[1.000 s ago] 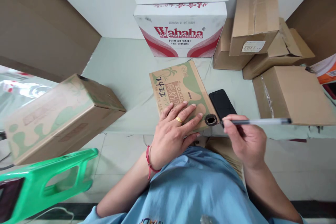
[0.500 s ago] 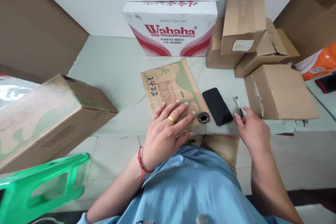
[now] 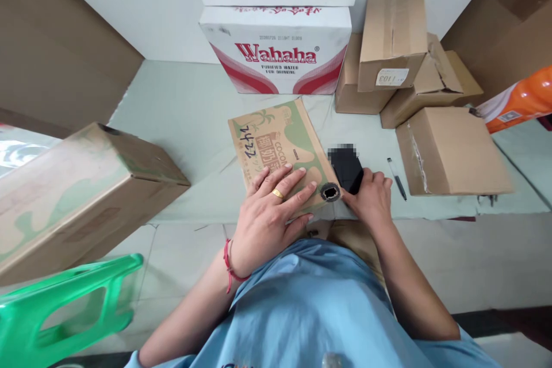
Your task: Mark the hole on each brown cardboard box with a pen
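My left hand (image 3: 276,213) lies flat with its fingers spread on a brown and green cardboard box (image 3: 297,132), which has "2422" written on it in dark marker. A dark-ringed hole shows at the box's near right corner. Just right of the box, my right hand (image 3: 373,198) has its thumb and fingers closed around the lower end of a black smartphone (image 3: 347,171). Part of the phone is hidden by that hand, and its top edge is pixelated. A pen (image 3: 397,178) rests on the table to the right of my right hand.
A white and red water carton (image 3: 278,63) stands at the back. Brown cardboard boxes (image 3: 452,149) are grouped at the right, beside an orange bottle (image 3: 521,98). Leftward are a large carton (image 3: 107,184) and a green plastic stool (image 3: 73,305). A pale cloth (image 3: 172,103) covers the table.
My right hand has moved left from the pen to the smartphone and taken hold of its lower end. The pen now lies loose. My left hand stays on the box.
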### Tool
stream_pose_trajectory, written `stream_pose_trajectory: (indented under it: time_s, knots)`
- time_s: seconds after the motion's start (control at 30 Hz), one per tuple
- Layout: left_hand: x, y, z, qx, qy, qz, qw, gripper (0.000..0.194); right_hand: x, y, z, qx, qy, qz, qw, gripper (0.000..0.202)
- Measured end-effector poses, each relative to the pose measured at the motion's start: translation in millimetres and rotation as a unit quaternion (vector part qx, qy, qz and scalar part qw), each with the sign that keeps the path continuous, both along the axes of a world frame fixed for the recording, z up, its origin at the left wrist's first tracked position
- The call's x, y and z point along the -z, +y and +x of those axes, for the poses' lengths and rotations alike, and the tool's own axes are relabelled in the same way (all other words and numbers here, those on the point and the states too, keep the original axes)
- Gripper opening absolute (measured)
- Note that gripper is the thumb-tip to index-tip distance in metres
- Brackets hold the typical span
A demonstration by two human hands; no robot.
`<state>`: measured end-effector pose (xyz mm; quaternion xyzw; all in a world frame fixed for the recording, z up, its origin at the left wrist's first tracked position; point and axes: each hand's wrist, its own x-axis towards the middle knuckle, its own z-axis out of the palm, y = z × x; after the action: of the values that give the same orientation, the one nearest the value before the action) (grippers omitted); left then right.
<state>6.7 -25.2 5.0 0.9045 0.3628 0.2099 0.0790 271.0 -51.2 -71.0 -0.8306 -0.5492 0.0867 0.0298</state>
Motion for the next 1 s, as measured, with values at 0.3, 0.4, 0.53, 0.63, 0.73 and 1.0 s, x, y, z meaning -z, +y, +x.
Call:
stream_pose_trajectory:
  time_s: [0.3,0.4,0.53,0.63,0.73,1.0]
  knots:
    - [2.5,0.0,-0.1,0.009,-0.005,0.004,1.000,0.045,-2.0,-11.0,15.6,0.065,0.136,-0.018,0.988,0.088]
    - [4.0,0.0,-0.2,0.003,-0.009,-0.004,1.000,0.048,-5.1,-25.4,22.9,0.072,0.196,0.029,0.977,0.090]
    - [4.4,-0.2,0.7,0.005,-0.016,-0.012,1.000,0.049,-26.7,-63.9,8.2,0.090,0.216,0.198,0.952,0.087]
    - [4.9,0.0,1.7,0.000,-0.024,-0.021,0.999,0.048,-53.5,-91.1,-18.8,0.026,0.206,0.279,0.938,0.084]
    - [6.8,1.0,2.6,-0.016,-0.031,-0.021,0.999,0.048,-72.0,-99.9,-46.4,-0.056,0.187,0.311,0.930,0.081]
    - [8.5,2.4,3.1,-0.001,-0.021,0.007,1.000,0.038,-76.0,-94.3,-67.9,-0.085,0.199,0.327,0.920,0.082]
